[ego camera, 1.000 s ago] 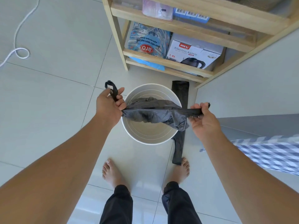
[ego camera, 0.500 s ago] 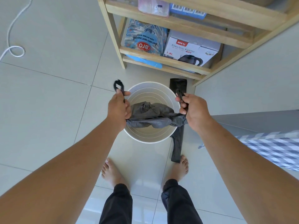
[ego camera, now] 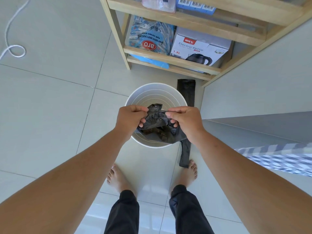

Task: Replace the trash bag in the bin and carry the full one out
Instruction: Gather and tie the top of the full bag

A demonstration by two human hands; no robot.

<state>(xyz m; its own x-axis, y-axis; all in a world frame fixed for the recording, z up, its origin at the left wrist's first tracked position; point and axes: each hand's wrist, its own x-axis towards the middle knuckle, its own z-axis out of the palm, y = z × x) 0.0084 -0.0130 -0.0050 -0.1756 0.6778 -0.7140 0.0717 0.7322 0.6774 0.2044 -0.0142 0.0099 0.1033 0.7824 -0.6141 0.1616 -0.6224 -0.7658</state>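
A round white bin (ego camera: 145, 94) stands on the tiled floor in front of my bare feet. Over its near half hangs a crumpled black trash bag (ego camera: 157, 127) with brownish contents showing through its mouth. My left hand (ego camera: 130, 118) and my right hand (ego camera: 185, 120) are both closed on the bag's top edge, close together above the bin. A flat, folded black bag (ego camera: 186, 92) lies on the floor to the right of the bin, its lower end (ego camera: 184, 156) reaching my right foot.
A wooden shelf unit (ego camera: 170, 59) stands just behind the bin, holding an electric kettle box (ego camera: 200, 46) and a blue packet (ego camera: 150, 39). A wall and grey ledge (ego camera: 261, 122) close off the right, with checked cloth (ego camera: 283, 157) below. A white cord (ego camera: 15, 49) loops at far left.
My hands, first stretched wide apart with the bag pulled taut, have come together over the bin. The bag's top is now bunched between them.
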